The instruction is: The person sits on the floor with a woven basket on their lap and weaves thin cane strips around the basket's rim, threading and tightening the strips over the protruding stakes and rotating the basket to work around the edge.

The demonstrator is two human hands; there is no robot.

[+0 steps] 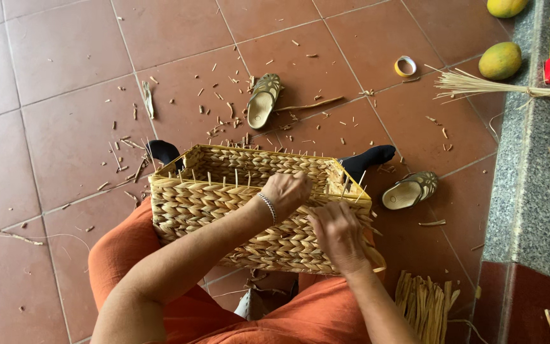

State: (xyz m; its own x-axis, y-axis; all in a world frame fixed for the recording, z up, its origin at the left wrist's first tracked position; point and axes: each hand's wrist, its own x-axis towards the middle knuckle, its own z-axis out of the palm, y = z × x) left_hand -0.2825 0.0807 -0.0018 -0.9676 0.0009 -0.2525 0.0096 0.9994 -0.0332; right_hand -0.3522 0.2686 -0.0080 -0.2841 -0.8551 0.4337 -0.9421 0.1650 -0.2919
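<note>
Woven straw basket (pixel 224 204) lies tipped on the person's lap, braced between both knees so the rim faces away. Head view: left hand (pixel 288 191) is curled over the rim, fingers clenched on the weave, steadying it. Right hand (pixel 338 232) sits just beside it, pinching a strand against the near wall. Loose straw strips (pixel 424 306) lie close outside the right wrist; sandals (pixel 263 99) rest well beyond the grip.

Fingertips (pixel 318 210) perhaps hidden behind basket (pixel 224 204)

Both hands (pixel 316 213) close together, fingers curled
</note>
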